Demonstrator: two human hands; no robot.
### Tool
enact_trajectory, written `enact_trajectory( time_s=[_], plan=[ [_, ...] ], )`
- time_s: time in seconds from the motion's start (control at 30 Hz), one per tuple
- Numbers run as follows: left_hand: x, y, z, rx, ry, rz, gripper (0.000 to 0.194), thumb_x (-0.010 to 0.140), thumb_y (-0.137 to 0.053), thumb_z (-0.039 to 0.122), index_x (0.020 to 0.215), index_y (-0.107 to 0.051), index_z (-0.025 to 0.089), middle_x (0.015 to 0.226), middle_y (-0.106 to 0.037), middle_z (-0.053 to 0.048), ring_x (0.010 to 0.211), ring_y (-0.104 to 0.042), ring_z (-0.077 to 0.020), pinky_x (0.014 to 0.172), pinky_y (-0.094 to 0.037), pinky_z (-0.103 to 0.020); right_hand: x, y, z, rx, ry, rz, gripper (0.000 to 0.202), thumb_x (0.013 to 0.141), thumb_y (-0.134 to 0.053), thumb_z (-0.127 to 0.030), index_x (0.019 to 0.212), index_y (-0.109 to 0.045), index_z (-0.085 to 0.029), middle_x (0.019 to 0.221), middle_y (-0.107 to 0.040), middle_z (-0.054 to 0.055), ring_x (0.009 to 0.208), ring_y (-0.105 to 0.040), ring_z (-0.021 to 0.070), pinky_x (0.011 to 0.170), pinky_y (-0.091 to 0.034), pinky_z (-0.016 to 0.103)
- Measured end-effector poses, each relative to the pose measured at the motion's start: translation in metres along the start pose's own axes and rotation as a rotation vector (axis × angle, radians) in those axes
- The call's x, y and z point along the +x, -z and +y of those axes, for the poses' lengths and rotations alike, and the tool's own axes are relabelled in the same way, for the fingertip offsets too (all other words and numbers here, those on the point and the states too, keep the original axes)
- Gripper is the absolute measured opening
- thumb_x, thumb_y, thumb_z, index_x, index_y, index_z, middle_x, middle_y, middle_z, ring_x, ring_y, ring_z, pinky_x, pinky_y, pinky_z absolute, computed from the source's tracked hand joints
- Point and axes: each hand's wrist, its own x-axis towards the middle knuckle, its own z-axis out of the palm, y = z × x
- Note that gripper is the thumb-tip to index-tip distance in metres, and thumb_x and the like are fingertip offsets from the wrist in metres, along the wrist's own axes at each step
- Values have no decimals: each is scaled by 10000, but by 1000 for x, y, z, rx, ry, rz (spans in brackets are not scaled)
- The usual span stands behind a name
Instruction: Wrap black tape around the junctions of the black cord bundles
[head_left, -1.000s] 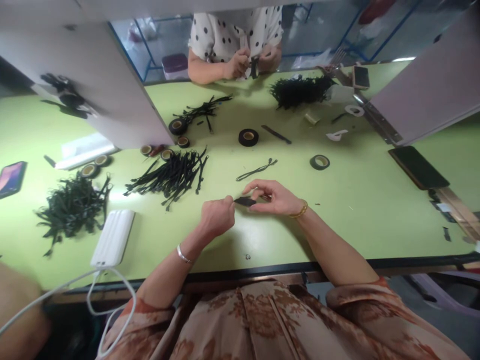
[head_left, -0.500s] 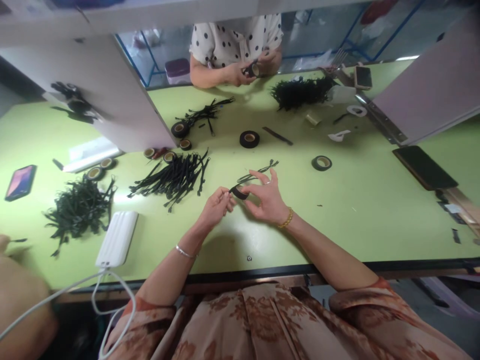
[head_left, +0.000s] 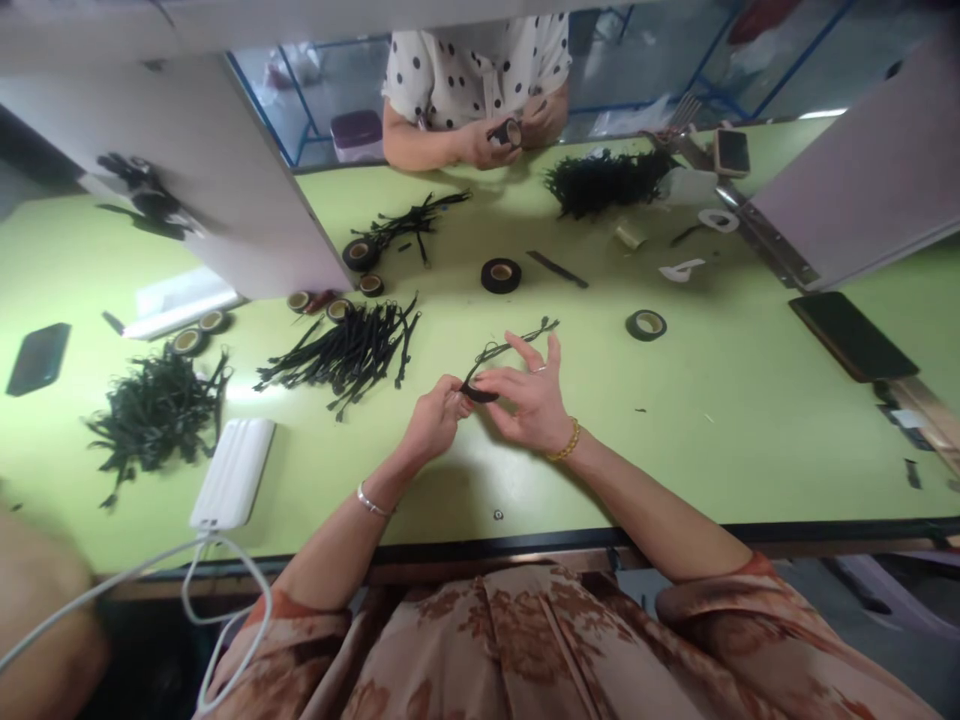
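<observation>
In the head view, my left hand (head_left: pixel 436 418) pinches one end of a thin black cable (head_left: pixel 499 349), whose looped far end stretches away to the upper right above the table. My right hand (head_left: pixel 536 400) grips a roll of black tape (head_left: pixel 481 392) between thumb and fingers, close against the left fingertips; its other fingers are raised. The tape roll meets the cable at the left fingers, and the exact contact is partly hidden. A bundle of black cables (head_left: pixel 349 350) lies left of my hands.
More tape rolls (head_left: pixel 500 276) (head_left: pixel 646 324) lie beyond my hands. A white power bank (head_left: pixel 234 474) with a white cord and another cable pile (head_left: pixel 157 415) are at left. Across the table a person (head_left: pixel 480 90) in a dotted top holds a tape roll. A dark phone (head_left: pixel 853 336) lies at right.
The tape roll in my right hand has turned and tilted flatter beside my left fingertips. The phone screen at far left has gone dark.
</observation>
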Motion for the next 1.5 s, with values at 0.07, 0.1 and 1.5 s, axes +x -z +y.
enact_trajectory(
  time_s=[0.07, 0.1, 1.5],
  plan=[
    [0, 0, 3, -25, 20, 15, 120, 892, -450, 272, 865, -536, 194, 696, -597, 21, 604, -495, -106, 630, -411, -246, -1, -1, -1, 2, -4, -10, 146, 785, -647, -216, 910, -692, -277, 932, -764, -19, 1280, -492, 324, 1093, -132, 593],
    [1, 0, 5, -46, 27, 18, 129, 888, -451, 278, 835, -532, 191, 692, -583, 24, 593, -470, -102, 618, -397, -241, -2, -2, -1, 4, -13, -17, 153, 789, -645, -211, 922, -694, -271, 932, -765, -11, 1215, -534, 313, 1050, -199, 561],
    [-7, -12, 12, 848, -186, -170, 204, 926, -411, 232, 1002, -590, 169, 723, -662, -84, 630, -614, -205, 596, -365, -278, 14, 34, 14, 1030, -467, -495, 299, 739, -753, -315, 998, -676, -185, 697, -697, -5, 607, -622, 137, 595, -486, 278]
  ],
)
